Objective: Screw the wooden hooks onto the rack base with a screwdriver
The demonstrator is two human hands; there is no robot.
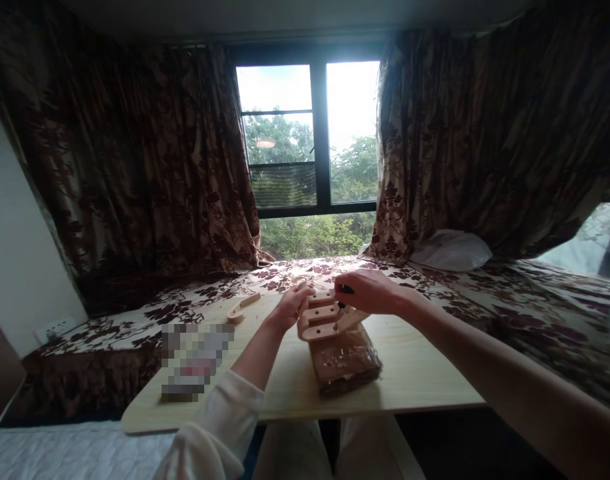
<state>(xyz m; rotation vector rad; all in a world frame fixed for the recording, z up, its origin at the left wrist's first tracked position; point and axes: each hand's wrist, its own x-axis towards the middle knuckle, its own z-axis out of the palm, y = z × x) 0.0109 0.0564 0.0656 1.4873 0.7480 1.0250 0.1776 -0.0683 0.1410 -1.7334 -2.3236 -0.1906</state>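
Nearest me, a plastic-wrapped brown package (345,363) props up the barred wooden piece (321,331), bars running roughly nine-to-three. My left hand (291,304) grips its ten-o'clock edge; at two o'clock my right hand (369,291), arched over it, clasps a black-handled tool (347,289), apparently pointing down.

A bright, dark-framed window (321,133) stands between brown floral curtains (185,147), beyond a cloth-covered ledge (175,308).
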